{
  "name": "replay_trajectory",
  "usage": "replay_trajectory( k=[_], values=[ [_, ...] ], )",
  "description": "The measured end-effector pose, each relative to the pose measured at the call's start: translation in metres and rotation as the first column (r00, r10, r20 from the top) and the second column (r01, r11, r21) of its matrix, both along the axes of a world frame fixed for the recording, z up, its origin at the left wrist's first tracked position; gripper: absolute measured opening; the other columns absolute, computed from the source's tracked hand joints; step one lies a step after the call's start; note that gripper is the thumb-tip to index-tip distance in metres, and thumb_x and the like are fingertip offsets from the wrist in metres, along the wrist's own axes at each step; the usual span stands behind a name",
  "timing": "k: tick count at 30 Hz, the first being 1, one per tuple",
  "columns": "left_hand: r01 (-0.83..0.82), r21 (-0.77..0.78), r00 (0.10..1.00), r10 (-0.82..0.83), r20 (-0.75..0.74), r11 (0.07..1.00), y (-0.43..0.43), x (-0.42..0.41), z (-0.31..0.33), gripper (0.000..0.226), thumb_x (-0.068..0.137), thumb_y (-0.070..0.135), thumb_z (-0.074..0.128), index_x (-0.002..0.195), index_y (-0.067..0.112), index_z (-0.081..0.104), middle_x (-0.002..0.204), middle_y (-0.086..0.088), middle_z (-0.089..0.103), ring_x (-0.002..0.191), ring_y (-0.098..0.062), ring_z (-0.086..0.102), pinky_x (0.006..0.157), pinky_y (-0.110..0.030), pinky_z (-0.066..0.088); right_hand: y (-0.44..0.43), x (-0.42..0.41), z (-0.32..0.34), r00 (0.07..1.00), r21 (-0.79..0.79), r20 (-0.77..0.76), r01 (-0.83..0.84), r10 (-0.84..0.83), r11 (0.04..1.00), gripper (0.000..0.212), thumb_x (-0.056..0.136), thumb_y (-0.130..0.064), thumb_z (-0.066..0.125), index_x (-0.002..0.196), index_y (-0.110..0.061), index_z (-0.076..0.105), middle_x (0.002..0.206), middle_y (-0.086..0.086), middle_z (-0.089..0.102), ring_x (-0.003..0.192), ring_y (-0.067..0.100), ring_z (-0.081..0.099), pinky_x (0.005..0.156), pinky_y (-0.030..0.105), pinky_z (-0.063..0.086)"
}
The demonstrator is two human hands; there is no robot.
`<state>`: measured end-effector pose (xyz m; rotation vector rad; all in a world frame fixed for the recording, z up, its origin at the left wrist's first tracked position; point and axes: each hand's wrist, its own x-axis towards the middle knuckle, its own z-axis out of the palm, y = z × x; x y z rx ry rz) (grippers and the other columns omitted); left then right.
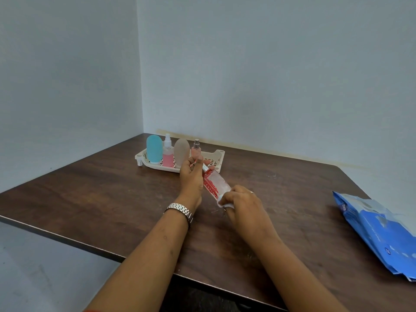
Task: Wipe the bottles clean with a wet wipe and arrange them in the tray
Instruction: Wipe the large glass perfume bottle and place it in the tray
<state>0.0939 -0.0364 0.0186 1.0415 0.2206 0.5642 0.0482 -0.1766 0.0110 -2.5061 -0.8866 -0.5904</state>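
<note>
A clear bottle with a red patterned label (215,183) is held tilted above the table. My left hand (191,176) grips its neck end. My right hand (242,203) pinches a white wet wipe (224,204) against the bottle's base. Behind them a cream tray (219,155) holds several upright bottles: a blue rounded one (154,148), a pink spray bottle (168,154), a beige rounded one (181,152) and a small pink spray bottle (196,148).
A blue wet wipe pack (380,230) lies at the table's right edge. The dark wooden table (112,194) sits in a corner between two grey walls; its front edge runs diagonally below my forearms.
</note>
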Motion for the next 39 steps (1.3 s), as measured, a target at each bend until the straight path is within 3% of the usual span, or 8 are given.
replay_trajectory(
  k=[5,10,14,20,25,30,33,39],
  values=[
    [-0.018,0.023,0.998,0.019,-0.057,1.000,0.003,0.004,-0.004,0.034,0.097,0.025,0.052,0.122,0.002,0.055,0.093,-0.004,0.069,0.065,-0.006,0.066,0.054,-0.018,0.054,-0.009,0.008,-0.002,0.989,-0.078,-0.136,0.053,-0.064,0.995,0.018,0.088,-0.012,0.056,0.094,-0.019,0.072,0.108,0.002,0.058,0.096,0.018,0.054,0.077,0.025,0.045],
    [-0.025,0.014,0.995,0.026,-0.097,1.000,0.006,0.006,-0.005,0.029,0.100,0.026,0.047,0.119,0.006,0.053,0.099,-0.006,0.067,0.071,-0.010,0.066,0.059,-0.021,0.056,-0.014,0.014,-0.003,0.984,-0.061,-0.138,0.102,-0.110,0.993,0.019,0.087,-0.011,0.056,0.095,-0.019,0.071,0.101,-0.001,0.055,0.092,0.015,0.054,0.070,0.019,0.037],
    [0.000,-0.026,0.996,-0.003,-0.092,1.000,0.005,0.003,-0.003,0.021,0.101,0.027,0.043,0.111,0.010,0.050,0.089,-0.002,0.064,0.069,-0.014,0.064,0.061,-0.026,0.056,-0.025,0.023,0.000,0.975,0.073,-0.123,0.195,-0.186,0.978,0.020,0.084,-0.006,0.057,0.091,-0.017,0.072,0.087,-0.004,0.050,0.082,0.013,0.051,0.069,0.019,0.034],
    [0.237,-0.150,0.970,-0.241,-0.006,0.960,0.000,-0.002,0.001,0.017,0.102,0.019,0.040,0.103,0.010,0.055,0.085,-0.010,0.063,0.067,-0.019,0.062,0.076,-0.038,0.054,-0.028,0.025,0.003,0.982,0.257,-0.074,0.189,-0.176,0.948,0.022,0.085,-0.002,0.058,0.101,-0.013,0.070,0.100,0.002,0.064,0.081,0.003,0.047,0.064,0.001,0.031],
    [0.343,-0.074,0.939,-0.344,0.007,0.936,-0.011,-0.004,-0.003,0.021,0.103,0.019,0.039,0.103,0.009,0.057,0.085,-0.013,0.065,0.063,-0.019,0.066,0.068,-0.036,0.055,-0.024,0.018,0.008,0.995,0.323,0.015,0.084,-0.094,0.943,0.027,0.086,-0.002,0.058,0.109,-0.013,0.068,0.110,-0.001,0.065,0.093,-0.001,0.049,0.076,-0.003,0.031],
    [0.353,-0.007,0.935,-0.353,0.018,0.935,-0.015,-0.003,-0.005,0.025,0.103,0.020,0.035,0.098,0.012,0.057,0.086,-0.012,0.069,0.074,-0.024,0.069,0.074,-0.037,0.055,-0.008,0.007,0.004,0.986,0.113,0.111,-0.134,0.121,0.985,0.035,0.089,-0.006,0.046,0.120,-0.009,0.062,0.123,0.005,0.059,0.115,0.017,0.051,0.098,0.022,0.038],
    [0.351,0.010,0.936,-0.351,0.000,0.936,-0.014,-0.003,-0.005,0.027,0.104,0.022,0.033,0.101,0.012,0.058,0.088,-0.011,0.068,0.078,-0.025,0.070,0.076,-0.037,0.056,-0.002,0.004,0.003,0.974,-0.048,0.171,-0.143,0.150,0.989,0.049,0.085,-0.019,0.031,0.125,-0.011,0.058,0.126,0.003,0.059,0.118,0.019,0.050,0.099,0.023,0.032],
    [0.328,-0.001,0.945,-0.328,-0.015,0.945,-0.015,-0.003,-0.003,0.026,0.104,0.024,0.034,0.099,0.015,0.059,0.087,-0.011,0.066,0.075,-0.028,0.068,0.070,-0.037,0.057,-0.011,0.009,0.004,0.971,-0.103,0.132,-0.186,0.198,0.977,0.048,0.077,0.003,0.066,0.121,-0.016,0.063,0.123,-0.002,0.062,0.114,0.019,0.051,0.092,0.018,0.031]
  ],
)
